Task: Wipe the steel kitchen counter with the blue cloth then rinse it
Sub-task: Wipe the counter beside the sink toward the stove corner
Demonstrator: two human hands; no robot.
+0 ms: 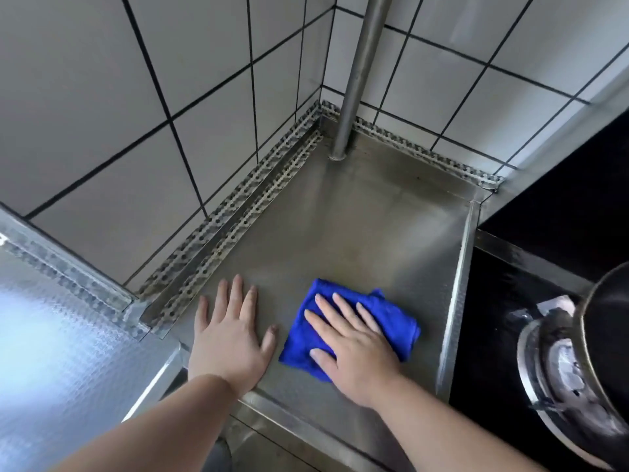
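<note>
Steel surface point(357, 216), walled by tile on two sides. Right hand point(354, 349) pressed flat, fingers spread, on the folded blue cloth point(394, 321) near the front edge. Left hand point(231, 335) released, palm down, bracing just beside it. Surface possibly damp; risk: the bracing palm slips, or the cloth bunches under uneven pressure.

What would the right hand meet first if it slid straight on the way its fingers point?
Probably the patterned trim strip below the left tiled wall: the right hand, flat on the blue cloth, points up-left over bare counter.
</note>
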